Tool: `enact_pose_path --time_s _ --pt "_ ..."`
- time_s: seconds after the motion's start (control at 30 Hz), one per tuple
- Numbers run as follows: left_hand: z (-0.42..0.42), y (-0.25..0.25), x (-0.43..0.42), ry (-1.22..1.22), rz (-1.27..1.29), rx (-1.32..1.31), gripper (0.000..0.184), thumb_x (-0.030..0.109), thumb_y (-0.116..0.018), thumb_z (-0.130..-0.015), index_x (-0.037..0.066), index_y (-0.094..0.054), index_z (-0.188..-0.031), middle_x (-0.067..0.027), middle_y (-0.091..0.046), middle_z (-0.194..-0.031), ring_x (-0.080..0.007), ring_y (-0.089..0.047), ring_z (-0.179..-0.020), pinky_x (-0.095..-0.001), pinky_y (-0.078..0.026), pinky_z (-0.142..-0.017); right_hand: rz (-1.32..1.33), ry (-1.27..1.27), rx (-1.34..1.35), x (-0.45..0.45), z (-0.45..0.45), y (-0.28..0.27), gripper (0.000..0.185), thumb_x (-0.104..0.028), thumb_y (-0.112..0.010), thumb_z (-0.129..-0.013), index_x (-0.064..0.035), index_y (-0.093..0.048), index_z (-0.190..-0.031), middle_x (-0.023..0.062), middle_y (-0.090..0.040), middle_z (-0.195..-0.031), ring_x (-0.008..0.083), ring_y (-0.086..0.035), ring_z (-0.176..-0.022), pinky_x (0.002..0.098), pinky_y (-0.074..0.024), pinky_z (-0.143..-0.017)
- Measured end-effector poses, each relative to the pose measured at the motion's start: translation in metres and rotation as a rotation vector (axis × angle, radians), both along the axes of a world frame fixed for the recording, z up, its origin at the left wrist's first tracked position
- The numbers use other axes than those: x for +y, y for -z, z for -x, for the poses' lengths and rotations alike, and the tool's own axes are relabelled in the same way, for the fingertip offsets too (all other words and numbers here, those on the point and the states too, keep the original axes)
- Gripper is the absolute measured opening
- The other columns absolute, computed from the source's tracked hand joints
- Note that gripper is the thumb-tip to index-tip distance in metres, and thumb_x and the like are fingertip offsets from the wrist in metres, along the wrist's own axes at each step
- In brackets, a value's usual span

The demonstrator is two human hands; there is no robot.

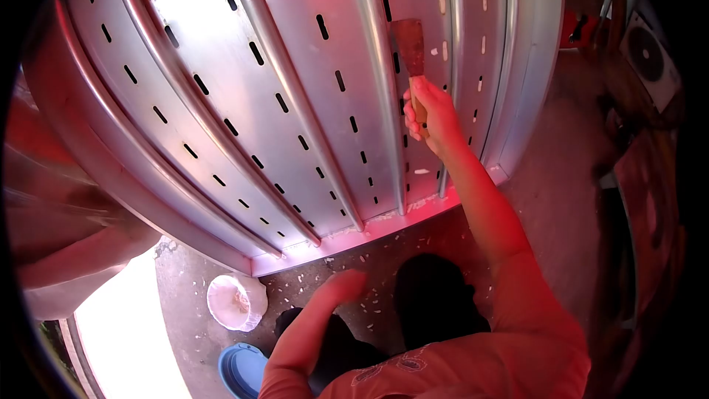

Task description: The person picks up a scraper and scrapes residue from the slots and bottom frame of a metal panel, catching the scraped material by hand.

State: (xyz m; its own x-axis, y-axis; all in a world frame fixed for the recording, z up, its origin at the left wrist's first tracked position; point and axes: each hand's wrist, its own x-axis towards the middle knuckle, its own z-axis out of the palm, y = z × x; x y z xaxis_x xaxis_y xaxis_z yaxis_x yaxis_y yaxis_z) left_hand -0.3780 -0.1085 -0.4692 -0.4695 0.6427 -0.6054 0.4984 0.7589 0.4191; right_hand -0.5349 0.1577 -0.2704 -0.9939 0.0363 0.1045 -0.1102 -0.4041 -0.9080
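The curved, silver-grey metal panel with long raised ribs and rows of slots (325, 96) is the landmark. In front of its right-hand half, the right hand (437, 112) has its fingers wrapped around the wooden handle of a scraper with a broad, rust-brown metal blade (409, 46). The blade points up the panel, beside a rib; whether it touches the metal, I cannot tell. The left hand (345, 287), blurred, hangs near the panel's lower edge with nothing visible in it; its finger state is unclear.

The step in hand looks like scraping white material from the slots: those towards the panel's right side hold white plugs (442, 2), while those further left show dark. The next move seems to call for a firm grip and the blade laid flat against the plugs, clear of the ribs. White scraps (369, 304) litter the floor below the panel.
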Motion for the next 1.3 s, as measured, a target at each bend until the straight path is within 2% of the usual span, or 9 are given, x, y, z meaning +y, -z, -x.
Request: enact_pose_path --time_s 0.3,0.57,0.67,0.87,0.97,1.07,1.17,1.27,1.3 --pt "0.001 -0.006 -0.003 0.022 0.007 -0.014 0.035 0.033 -0.056 -0.085 0.001 -0.06 -0.1 -0.0233 -0.062 -0.094 -0.0399 -0.059 -0.092 -0.0467 -0.047 -0.08 -0.046 0.064 0.128 -0.005 0.035 -0.078 0.034 -0.039 -0.05 -0.093 -0.005 -0.048 -0.088 0.0035 -0.046 -0.056 0.0102 -0.043 -0.041 0.0235 -0.0295 -0.034" --pt "-0.002 -0.006 -0.006 -0.017 -0.055 0.068 0.036 0.034 -0.058 -0.082 -0.001 -0.066 -0.088 -0.0222 -0.065 -0.087 -0.0375 -0.063 -0.086 -0.0461 -0.05 -0.075 -0.101 0.101 0.11 -0.01 0.046 -0.091 0.034 -0.038 -0.05 -0.093 -0.005 -0.047 -0.086 0.004 -0.046 -0.056 0.0117 -0.043 -0.039 0.0252 -0.0296 -0.032" --pt "0.004 -0.002 -0.006 -0.008 -0.073 0.055 0.036 0.034 -0.058 -0.082 0.0 -0.066 -0.089 -0.0222 -0.065 -0.087 -0.0376 -0.063 -0.086 -0.046 -0.05 -0.076 0.001 -0.062 0.121 0.002 0.049 -0.088 0.033 -0.037 -0.05 -0.093 -0.0051 -0.046 -0.086 0.0039 -0.046 -0.056 0.012 -0.043 -0.039 0.0255 -0.0294 -0.032" --pt "0.001 0.003 -0.003 0.025 -0.033 0.009 0.035 0.034 -0.058 -0.082 0.0 -0.065 -0.09 -0.0226 -0.064 -0.089 -0.0381 -0.062 -0.087 -0.0459 -0.05 -0.076 -0.398 0.241 0.196 0.003 0.065 -0.1 0.034 -0.039 -0.051 -0.092 -0.0063 -0.048 -0.085 0.0038 -0.046 -0.058 0.0131 -0.042 -0.041 0.0271 -0.0297 -0.034" --pt "0.011 0.009 -0.002 0.033 0.013 -0.031 0.036 0.034 -0.058 -0.083 0.001 -0.062 -0.094 -0.0234 -0.063 -0.093 -0.0396 -0.06 -0.09 -0.0467 -0.048 -0.079 -0.361 0.143 0.215 0.013 0.063 -0.099 0.033 -0.038 -0.051 -0.092 -0.0053 -0.052 -0.089 0.0029 -0.048 -0.06 0.0123 -0.046 -0.045 0.0267 -0.0334 -0.037" --pt "0.011 0.007 -0.003 0.027 0.008 -0.019 0.036 0.035 -0.058 -0.083 0.0 -0.062 -0.093 -0.0237 -0.062 -0.093 -0.0397 -0.06 -0.09 -0.0468 -0.048 -0.079 -0.964 0.754 0.553 0.009 0.062 -0.092 0.027 -0.034 -0.052 -0.092 -0.0069 -0.055 -0.096 0.0092 -0.053 -0.063 0.0204 -0.055 -0.053 0.0341 -0.0446 -0.052" --pt "0.012 -0.002 -0.003 0.004 -0.004 -0.02 0.036 0.034 -0.058 -0.083 0.0 -0.062 -0.094 -0.024 -0.062 -0.093 -0.0398 -0.06 -0.09 -0.0466 -0.048 -0.079 -1.079 0.873 0.573 0.022 0.057 -0.084 0.028 -0.033 -0.052 -0.092 -0.0078 -0.055 -0.103 0.0109 -0.055 -0.068 0.0237 -0.059 -0.064 0.0365 -0.0467 -0.064" --pt "0.011 0.009 -0.005 -0.016 -0.017 -0.025 0.035 0.033 -0.058 -0.082 0.0 -0.063 -0.094 -0.0242 -0.063 -0.093 -0.0399 -0.06 -0.09 -0.0465 -0.048 -0.079 -0.837 0.623 0.523 0.035 0.058 -0.076 0.036 -0.04 -0.049 -0.094 -0.0053 -0.055 -0.098 0.0015 -0.051 -0.062 0.0099 -0.051 -0.052 0.0247 -0.0381 -0.044" --pt "0.011 0.008 -0.004 -0.003 -0.009 -0.035 0.035 0.033 -0.058 -0.082 0.0 -0.063 -0.094 -0.0242 -0.063 -0.093 -0.0399 -0.06 -0.09 -0.0466 -0.047 -0.079 -0.651 0.46 0.424 0.036 0.051 -0.08 0.036 -0.04 -0.048 -0.094 -0.005 -0.054 -0.096 0.002 -0.051 -0.062 0.01 -0.05 -0.05 0.025 -0.0373 -0.042"
